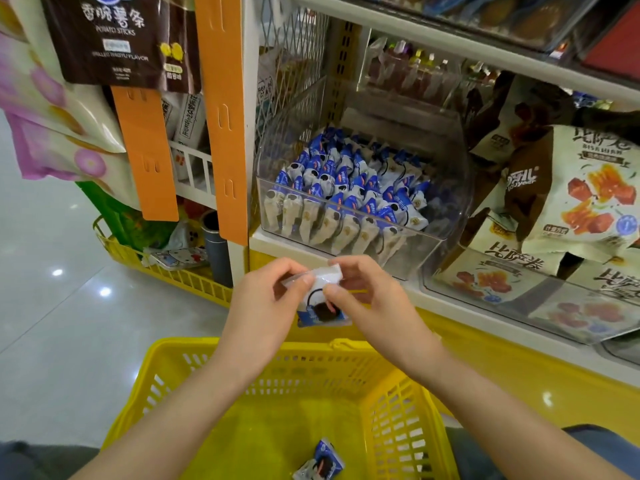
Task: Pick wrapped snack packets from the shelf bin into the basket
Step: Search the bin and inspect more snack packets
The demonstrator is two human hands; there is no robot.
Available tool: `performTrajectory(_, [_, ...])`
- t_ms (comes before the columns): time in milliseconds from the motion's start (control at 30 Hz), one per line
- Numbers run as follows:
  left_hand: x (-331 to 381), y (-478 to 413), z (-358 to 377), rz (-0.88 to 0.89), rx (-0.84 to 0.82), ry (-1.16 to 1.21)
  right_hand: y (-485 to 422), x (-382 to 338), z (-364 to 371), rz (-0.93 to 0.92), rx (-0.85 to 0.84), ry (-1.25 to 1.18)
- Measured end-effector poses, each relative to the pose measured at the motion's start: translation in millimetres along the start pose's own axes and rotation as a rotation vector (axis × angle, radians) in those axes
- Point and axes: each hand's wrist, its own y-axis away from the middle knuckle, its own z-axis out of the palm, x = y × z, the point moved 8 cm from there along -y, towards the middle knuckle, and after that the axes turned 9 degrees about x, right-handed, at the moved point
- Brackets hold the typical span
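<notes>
A clear plastic shelf bin (446,216) holds several blue-and-white wrapped snack packets (346,199) standing in rows. In front of the shelf, above the yellow basket (173,372), both hands pinch one blue-and-white packet (323,303). My left hand (263,306) holds its upper left edge. My right hand (367,299) holds its upper right edge with thumb and fingers. One packet (320,460) lies on the basket floor.
Larger snack bags (581,202) fill the bin to the right. An orange hanging strip (221,116) and dark potato-stick bags (104,36) hang at left. A low yellow rack (166,268) with small goods stands on the glossy floor (52,306).
</notes>
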Motion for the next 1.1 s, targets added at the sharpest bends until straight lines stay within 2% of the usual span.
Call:
performTrajectory(200, [9,7,6,0.053,-0.063,0.004,0,-4,-5,-0.065,0.027,0.033])
performTrajectory(267, [8,6,7,0.044,-0.07,0.002,2,-10,-7,-0.163,0.042,0.093])
performTrajectory(400, [1,5,12,-0.015,-0.1,0.005,8,-25,-7,-0.406,0.066,0.359])
performTrajectory(533, [-8,2,12,-0.104,-0.081,0.026,4,-21,-19,-0.34,0.191,0.328])
performTrajectory(633, [-19,2,10,-0.17,-0.09,-0.085,-2,-16,-35,-0.241,0.316,0.206])
performTrajectory(700, [-29,5,17,-0.371,-0.149,0.034,-3,-14,-40,-0.215,0.341,0.13])
performTrajectory(767, [-36,11,29,-0.671,-0.215,0.293,-1,-20,-34,-0.274,0.289,0.118])
performTrajectory(800, [-36,13,31,-0.746,-0.219,0.389,2,-25,-28,-0.331,0.238,0.136])
performTrajectory(867, [-38,12,29,-0.766,-0.158,0.501,10,-34,-15,-0.472,0.14,0.236])
performTrajectory(967, [-38,7,20,-0.671,-0.065,0.587,18,-37,0,-0.612,0.046,0.406])
performTrajectory(1033, [-39,5,14,-0.629,-0.007,0.57,16,-31,2,-0.487,0.026,0.331])
performTrajectory(1100, [-38,3,10,-0.593,0.039,0.523,8,-16,-2,-0.237,0.071,0.144])
